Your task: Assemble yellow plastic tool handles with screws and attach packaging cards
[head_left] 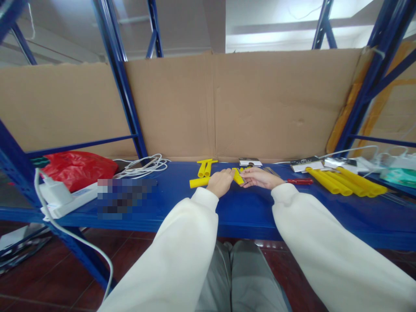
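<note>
Yellow tubular plastic pc. (pixel 238 177): located over the blue metal shelf (pixel 247 212), btwn both hands, tilted; upper end is gripped by the curled fingers of the L hand (pixel 221 182), thumb hidden; the R hand (pixel 258 178) is placed at the opposite side of the pc. w/ fingers bent and close to it; whether the pc. is also grasped by the R hand cannot be told.

Adjacent parts: a short yellow plastic tube (pixel 198 183) is laid flat just beside the L hand; two yellow T-shaped plastic pcs. (pixel 204 169) are set behind it, side by side; long yellow plastic tubes (pixel 344 184) are laid in a row at far R; a red-handled tool (pixel 300 181) is seen btwn this row and the R wrist.

Markings: a small black-and-white card pack (pixel 250 162) is positioned behind the hands; a larger black-and-white pack (pixel 306 164) is positioned behind the red-handled tool, w/ pale print on its dark face; lettering is too small to be read, so no brand can be given.

L side: a red plastic bag (pixel 79 169), a coiled white cable (pixel 144 166) and a white power strip (pixel 76 200) w/ white plug-in adapter (pixel 56 193) are located there; an adjoining patch is pixelated.

Rear: shelf is backed by brown cardboard sheeting (pixel 276 104).
</note>
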`<state>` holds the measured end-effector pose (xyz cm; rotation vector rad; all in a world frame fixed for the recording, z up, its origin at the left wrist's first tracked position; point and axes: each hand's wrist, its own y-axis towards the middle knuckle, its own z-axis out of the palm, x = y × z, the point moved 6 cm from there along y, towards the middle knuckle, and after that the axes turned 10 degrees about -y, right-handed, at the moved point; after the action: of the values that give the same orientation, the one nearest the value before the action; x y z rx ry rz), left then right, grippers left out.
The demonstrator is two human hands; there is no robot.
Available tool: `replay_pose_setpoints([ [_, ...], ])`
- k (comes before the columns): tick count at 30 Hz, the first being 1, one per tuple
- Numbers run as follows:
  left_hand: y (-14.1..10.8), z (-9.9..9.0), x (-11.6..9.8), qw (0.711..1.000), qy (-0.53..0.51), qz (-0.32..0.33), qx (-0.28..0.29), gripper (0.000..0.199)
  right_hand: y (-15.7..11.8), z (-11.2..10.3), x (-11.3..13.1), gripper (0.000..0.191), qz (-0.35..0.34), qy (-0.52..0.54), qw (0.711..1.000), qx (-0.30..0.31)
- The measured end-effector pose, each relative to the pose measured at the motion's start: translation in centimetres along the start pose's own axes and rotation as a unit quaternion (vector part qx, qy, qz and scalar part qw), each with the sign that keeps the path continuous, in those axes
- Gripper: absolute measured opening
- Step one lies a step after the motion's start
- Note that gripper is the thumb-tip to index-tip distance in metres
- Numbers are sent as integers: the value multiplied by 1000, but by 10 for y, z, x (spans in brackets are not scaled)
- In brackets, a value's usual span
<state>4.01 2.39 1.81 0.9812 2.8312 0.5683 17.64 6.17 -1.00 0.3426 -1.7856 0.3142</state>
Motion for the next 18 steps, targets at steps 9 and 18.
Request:
replay_pose_setpoints([
  [9,-2,-6,8,993,-90,-51,-55,45,-3,-86,-5,17,-19,-174,928,-328],
  [18,-1,-4,16,979,-162,-77,-97,42,-13,-98,-19,50,123,-559,761,-306],
])
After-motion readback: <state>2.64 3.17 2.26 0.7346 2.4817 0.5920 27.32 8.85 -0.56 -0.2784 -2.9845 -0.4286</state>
